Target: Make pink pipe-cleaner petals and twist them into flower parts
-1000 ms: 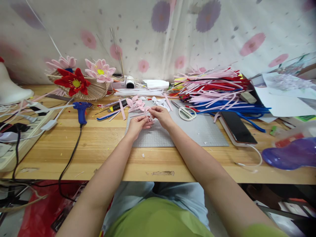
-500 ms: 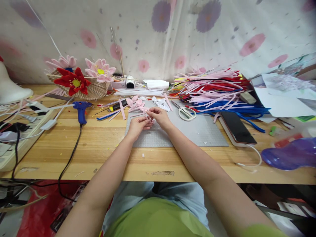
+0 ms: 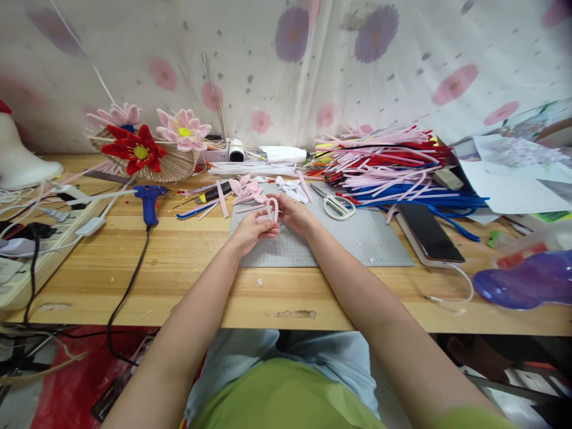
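Observation:
My left hand (image 3: 254, 231) pinches a pale pink pipe cleaner (image 3: 273, 208) bent into an upright loop. Close on the other side of the loop, my right hand (image 3: 294, 214) has its fingers curled around it, their tips partly hidden. Both hands are above a grey cutting mat (image 3: 357, 241). Just beyond them lie pink pipe-cleaner petals (image 3: 245, 189) and white shaped pieces (image 3: 292, 189). White-handled scissors (image 3: 338, 207) rest on the mat to the right.
A blue glue gun (image 3: 149, 202) and a power strip (image 3: 53, 250) are on the left. Fuzzy flowers (image 3: 138, 152) stand behind. Piled pipe cleaners (image 3: 379, 161), a phone (image 3: 431, 232) and a purple plastic object (image 3: 527, 279) occupy the right.
The pink pipe cleaner now shows as a clear upright loop above my left fingers. My right fingers have shifted back from the front of it to behind it.

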The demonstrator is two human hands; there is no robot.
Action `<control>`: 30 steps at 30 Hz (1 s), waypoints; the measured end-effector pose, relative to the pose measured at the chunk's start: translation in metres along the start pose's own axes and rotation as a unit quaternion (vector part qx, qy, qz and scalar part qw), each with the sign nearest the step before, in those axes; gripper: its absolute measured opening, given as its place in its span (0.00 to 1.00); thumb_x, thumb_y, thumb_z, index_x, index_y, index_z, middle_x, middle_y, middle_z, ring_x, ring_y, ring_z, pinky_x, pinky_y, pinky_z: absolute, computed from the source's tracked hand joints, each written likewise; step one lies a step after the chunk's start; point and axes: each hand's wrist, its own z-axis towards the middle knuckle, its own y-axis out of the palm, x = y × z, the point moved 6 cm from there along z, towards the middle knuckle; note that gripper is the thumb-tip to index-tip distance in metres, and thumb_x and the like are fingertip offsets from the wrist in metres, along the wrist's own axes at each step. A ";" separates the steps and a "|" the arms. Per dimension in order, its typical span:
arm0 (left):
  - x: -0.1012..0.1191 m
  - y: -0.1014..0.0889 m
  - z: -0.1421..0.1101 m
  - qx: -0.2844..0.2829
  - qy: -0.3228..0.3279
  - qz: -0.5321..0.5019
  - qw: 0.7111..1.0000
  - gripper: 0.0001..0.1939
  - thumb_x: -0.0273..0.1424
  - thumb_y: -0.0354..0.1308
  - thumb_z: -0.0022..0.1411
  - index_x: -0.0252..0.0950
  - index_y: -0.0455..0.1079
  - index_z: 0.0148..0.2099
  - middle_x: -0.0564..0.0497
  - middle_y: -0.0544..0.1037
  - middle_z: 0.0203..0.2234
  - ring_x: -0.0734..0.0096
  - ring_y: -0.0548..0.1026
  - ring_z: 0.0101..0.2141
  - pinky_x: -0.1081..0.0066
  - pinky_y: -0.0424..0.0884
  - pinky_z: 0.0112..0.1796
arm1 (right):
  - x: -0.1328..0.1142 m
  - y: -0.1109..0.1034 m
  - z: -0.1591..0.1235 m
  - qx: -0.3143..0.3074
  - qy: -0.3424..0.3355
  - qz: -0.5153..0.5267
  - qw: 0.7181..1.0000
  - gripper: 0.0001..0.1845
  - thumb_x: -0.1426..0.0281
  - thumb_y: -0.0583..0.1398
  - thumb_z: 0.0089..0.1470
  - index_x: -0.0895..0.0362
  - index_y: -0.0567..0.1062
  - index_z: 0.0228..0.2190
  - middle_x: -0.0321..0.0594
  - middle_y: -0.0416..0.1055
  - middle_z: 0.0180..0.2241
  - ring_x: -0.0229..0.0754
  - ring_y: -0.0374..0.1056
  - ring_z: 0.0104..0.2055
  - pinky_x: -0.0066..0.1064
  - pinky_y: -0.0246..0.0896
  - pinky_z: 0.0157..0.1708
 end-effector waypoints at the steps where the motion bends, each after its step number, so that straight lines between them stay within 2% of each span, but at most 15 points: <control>1: 0.000 0.001 0.000 -0.006 -0.005 -0.013 1.000 0.19 0.22 0.64 0.46 0.31 0.65 0.42 0.52 0.76 0.21 0.76 0.75 0.21 0.79 0.72 0.24 | 0.002 0.001 0.000 -0.012 0.014 0.008 1.000 0.16 0.57 0.62 0.43 0.55 0.76 0.31 0.36 0.73 0.31 0.36 0.67 0.35 0.28 0.61 0.34; 5: -0.002 0.003 -0.001 -0.014 -0.030 -0.025 0.999 0.18 0.21 0.63 0.48 0.30 0.63 0.41 0.51 0.75 0.21 0.77 0.74 0.20 0.80 0.71 0.22 | 0.006 0.002 -0.001 -0.040 0.040 0.034 0.998 0.16 0.56 0.63 0.42 0.56 0.76 0.29 0.37 0.74 0.29 0.37 0.67 0.33 0.29 0.61 0.36; 13: -0.008 0.006 -0.004 -0.026 -0.050 0.004 0.998 0.18 0.21 0.62 0.49 0.30 0.63 0.43 0.52 0.75 0.21 0.77 0.74 0.20 0.80 0.71 0.22 | 0.007 -0.003 -0.001 -0.022 0.034 0.047 0.998 0.17 0.61 0.69 0.34 0.58 0.76 0.25 0.35 0.72 0.25 0.33 0.65 0.28 0.26 0.60 0.32; 18: -0.010 0.007 -0.005 -0.040 -0.045 0.007 0.998 0.20 0.23 0.63 0.49 0.30 0.63 0.44 0.52 0.75 0.21 0.78 0.74 0.20 0.79 0.71 0.24 | 0.007 -0.002 0.000 -0.036 0.016 0.035 0.999 0.16 0.61 0.68 0.34 0.60 0.76 0.24 0.34 0.70 0.22 0.31 0.63 0.25 0.25 0.59 0.29; 23: -0.011 0.007 -0.006 -0.030 -0.039 0.016 0.999 0.21 0.23 0.63 0.48 0.31 0.62 0.45 0.52 0.75 0.21 0.77 0.74 0.21 0.78 0.72 0.24 | 0.008 -0.003 0.001 -0.045 0.018 0.027 0.998 0.16 0.61 0.68 0.35 0.60 0.75 0.25 0.34 0.70 0.23 0.32 0.64 0.25 0.25 0.60 0.30; 27: -0.013 0.007 -0.008 -0.019 -0.039 0.027 0.999 0.19 0.22 0.61 0.49 0.31 0.60 0.44 0.52 0.76 0.21 0.76 0.75 0.21 0.77 0.72 0.24 | 0.005 -0.005 0.001 -0.015 0.001 0.026 1.000 0.14 0.63 0.69 0.34 0.60 0.74 0.21 0.33 0.70 0.21 0.30 0.62 0.23 0.24 0.58 0.27; 30: -0.013 0.007 -0.008 -0.014 -0.034 0.034 0.999 0.20 0.22 0.62 0.49 0.31 0.60 0.44 0.52 0.76 0.21 0.76 0.75 0.21 0.76 0.72 0.25 | 0.006 -0.008 0.001 0.008 0.008 0.035 0.999 0.13 0.63 0.67 0.38 0.59 0.75 0.22 0.35 0.71 0.22 0.31 0.63 0.24 0.24 0.59 0.29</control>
